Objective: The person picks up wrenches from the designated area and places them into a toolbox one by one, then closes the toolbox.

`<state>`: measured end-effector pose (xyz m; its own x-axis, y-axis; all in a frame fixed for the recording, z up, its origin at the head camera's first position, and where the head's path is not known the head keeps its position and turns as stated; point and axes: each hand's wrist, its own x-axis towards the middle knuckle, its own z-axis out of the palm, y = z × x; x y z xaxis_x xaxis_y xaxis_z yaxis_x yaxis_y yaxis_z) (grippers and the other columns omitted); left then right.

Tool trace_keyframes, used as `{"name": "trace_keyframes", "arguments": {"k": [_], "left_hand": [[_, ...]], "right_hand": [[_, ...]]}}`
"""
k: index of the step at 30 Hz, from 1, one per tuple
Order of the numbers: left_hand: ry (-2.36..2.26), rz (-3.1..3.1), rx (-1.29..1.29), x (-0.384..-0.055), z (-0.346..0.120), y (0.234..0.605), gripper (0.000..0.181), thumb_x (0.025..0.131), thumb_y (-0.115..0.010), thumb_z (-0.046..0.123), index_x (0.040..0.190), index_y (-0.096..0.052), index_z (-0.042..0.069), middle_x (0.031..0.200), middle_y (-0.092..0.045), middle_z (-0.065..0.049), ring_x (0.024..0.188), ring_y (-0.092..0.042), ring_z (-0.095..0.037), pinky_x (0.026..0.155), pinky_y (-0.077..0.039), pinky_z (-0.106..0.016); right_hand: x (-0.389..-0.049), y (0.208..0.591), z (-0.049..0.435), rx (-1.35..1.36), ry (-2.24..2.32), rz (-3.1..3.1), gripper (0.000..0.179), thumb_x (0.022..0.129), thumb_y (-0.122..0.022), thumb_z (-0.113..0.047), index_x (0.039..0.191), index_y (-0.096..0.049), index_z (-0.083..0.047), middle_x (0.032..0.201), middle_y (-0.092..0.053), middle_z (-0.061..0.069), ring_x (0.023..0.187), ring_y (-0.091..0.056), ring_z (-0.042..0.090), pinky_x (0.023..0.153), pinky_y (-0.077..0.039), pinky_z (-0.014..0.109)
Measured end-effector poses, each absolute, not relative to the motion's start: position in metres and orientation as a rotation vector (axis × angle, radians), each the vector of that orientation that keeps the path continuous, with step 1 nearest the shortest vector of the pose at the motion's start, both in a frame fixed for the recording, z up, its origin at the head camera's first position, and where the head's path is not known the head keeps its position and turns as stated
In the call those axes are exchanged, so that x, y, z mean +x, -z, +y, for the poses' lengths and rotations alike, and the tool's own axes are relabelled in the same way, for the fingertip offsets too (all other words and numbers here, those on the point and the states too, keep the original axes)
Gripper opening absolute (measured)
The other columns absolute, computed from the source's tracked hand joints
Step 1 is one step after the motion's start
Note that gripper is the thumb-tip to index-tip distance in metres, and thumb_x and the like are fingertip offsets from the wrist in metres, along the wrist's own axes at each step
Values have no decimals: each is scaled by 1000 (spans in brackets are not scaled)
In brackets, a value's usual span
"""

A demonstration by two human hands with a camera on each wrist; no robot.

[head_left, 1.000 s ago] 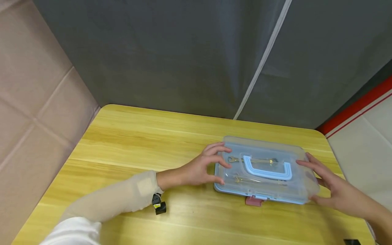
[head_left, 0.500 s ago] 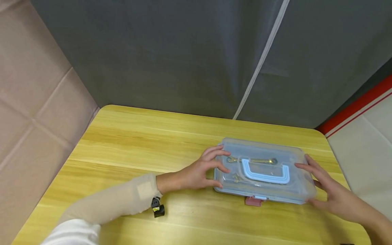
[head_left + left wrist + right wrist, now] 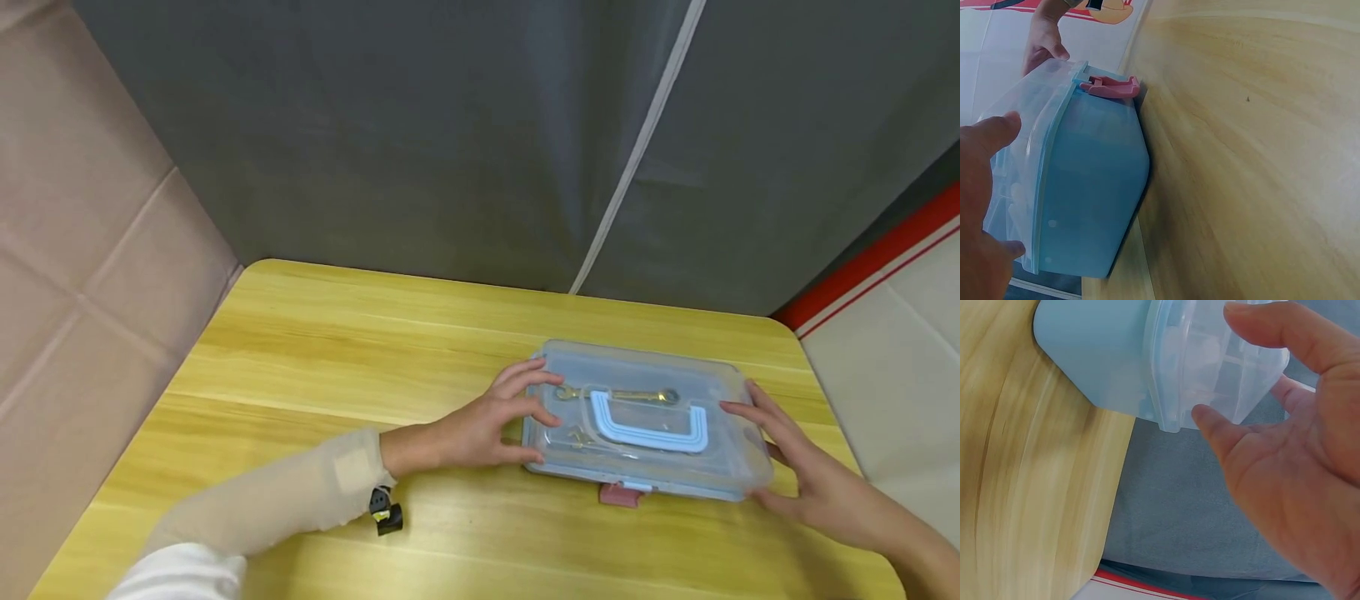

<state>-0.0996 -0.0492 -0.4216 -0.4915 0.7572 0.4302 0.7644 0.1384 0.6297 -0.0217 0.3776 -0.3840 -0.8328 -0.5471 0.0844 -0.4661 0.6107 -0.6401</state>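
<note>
A light-blue toolbox with a clear lid stands toward the right of the table, the lid seated along the box's rim. On the lid lies a blue carrying handle. Through the plastic shows a brass-coloured combination wrench; a second metal tool below it is partly hidden. At the front a pink latch sticks out, unfastened. My left hand holds the lid's left end, thumb at the front and fingers bent over the top. My right hand grips the opposite end likewise, its fingertips against the clear plastic.
The box rests on a yellow wood-grain table. Behind the table hangs a dark grey curtain. A pinkish padded panel borders the left side, a white panel with a red edge the right.
The lid and its handle have shifted slightly left and nearer to me, both hands moving along with them. The pink latch has stayed nearly in place.
</note>
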Motion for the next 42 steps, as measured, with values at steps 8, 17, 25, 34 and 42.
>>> {"name": "trace_keyframes", "arguments": {"k": [8,17,25,34,42], "left_hand": [[1254,-2346,-1600,-102,-48,422,41,79,-90,21,114,-68,14,154,-40,-9,153,-19,-36,122,-23,-48],[1230,-2337,-1610,-105,-46,419,38,84,-86,26,115,-67,16,153,-42,-11,153,-20,-35,122,-23,-49],[1168,-2307,-1610,-110,-35,413,40,101,-61,35,134,-61,13,157,-41,-15,153,-21,-32,123,-11,-55],[978,-2590,-1546,-110,-28,409,72,108,-27,57,162,-25,9,171,0,-10,156,7,-25,124,4,-49],[925,-2654,-1546,-109,-28,409,67,107,-46,40,164,-20,15,171,6,-7,155,13,-21,124,-1,-53]], "right_hand": [[-23,381,377,-910,977,2766,111,58,-87,21,153,-34,1,170,-2,12,153,-1,2,99,-29,0],[-23,373,377,-923,905,2817,110,55,-90,19,151,-40,1,167,-12,23,155,-5,6,103,-28,3],[-24,372,380,-888,868,2821,105,63,-90,12,153,-39,-3,168,-11,16,154,-3,3,102,-22,2],[-22,371,379,-869,845,2846,106,62,-92,9,153,-40,-5,168,-15,16,153,-4,3,101,-22,2],[-22,365,378,-771,947,2860,84,74,-85,9,148,-49,-5,166,-24,2,146,-21,-7,99,-29,0]]}}
